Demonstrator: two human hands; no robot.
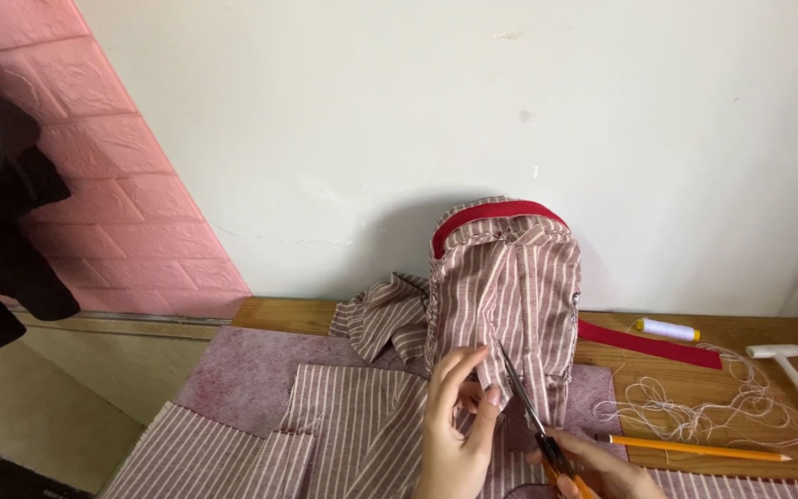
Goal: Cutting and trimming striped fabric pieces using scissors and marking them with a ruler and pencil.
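Note:
A small backpack-shaped piece (pixel 507 296) of maroon-and-white striped cloth with a red top band stands upright against the white wall. My left hand (pixel 454 425) pinches a fold of its striped cloth near the bottom front. My right hand (pixel 593 467) grips orange-handled scissors (pixel 533 416), whose blades point up and left, right beside the pinched fold. Both hands are cut off by the lower edge of the view.
Striped cloth pieces (pixel 260 439) lie on a mauve felt sheet (pixel 242 374) on the wooden table (pixel 759 333). To the right are a red strip (pixel 648 344), a spool of white thread (pixel 667 329), tangled thread (pixel 695 407), an orange pencil (pixel 695 449) and a white mallet (pixel 796 374).

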